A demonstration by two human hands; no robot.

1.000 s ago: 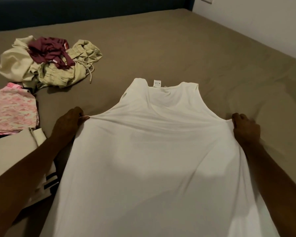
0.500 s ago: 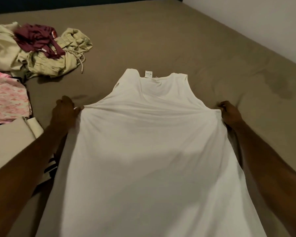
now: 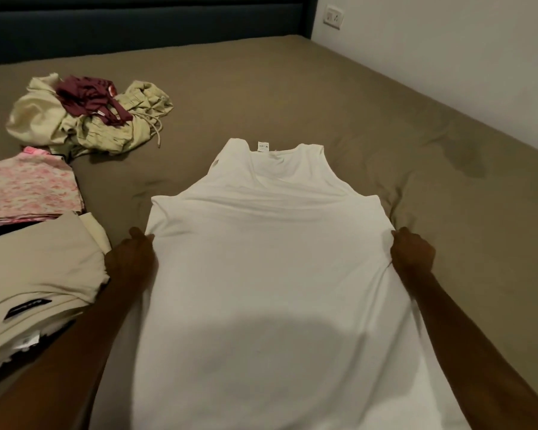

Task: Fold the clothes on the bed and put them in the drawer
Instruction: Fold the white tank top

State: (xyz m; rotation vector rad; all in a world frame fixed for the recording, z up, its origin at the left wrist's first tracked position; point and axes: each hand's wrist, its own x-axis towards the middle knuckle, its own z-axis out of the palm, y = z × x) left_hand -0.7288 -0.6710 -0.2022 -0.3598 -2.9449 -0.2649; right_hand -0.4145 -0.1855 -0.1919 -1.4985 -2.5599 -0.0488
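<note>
A white sleeveless top (image 3: 261,274) lies spread on the brown bed sheet (image 3: 292,88), neck and label pointing away from me. My left hand (image 3: 134,259) grips its left side edge a little below the armhole. My right hand (image 3: 412,254) grips the right side edge at the same height, bunching the cloth. The fabric is stretched flat between the two hands. The hem runs out of view at the bottom.
A loose heap of pale green and maroon clothes (image 3: 87,116) lies at the far left. Nearer on the left sit a folded pink floral piece (image 3: 28,187) and a folded beige stack (image 3: 38,274). A dark headboard (image 3: 137,23) and a white wall (image 3: 448,57) bound the bed.
Both hands have slid down the top's sides from the armholes toward me, still gripping the edges. The top lies flatter and smoother on the bed.
</note>
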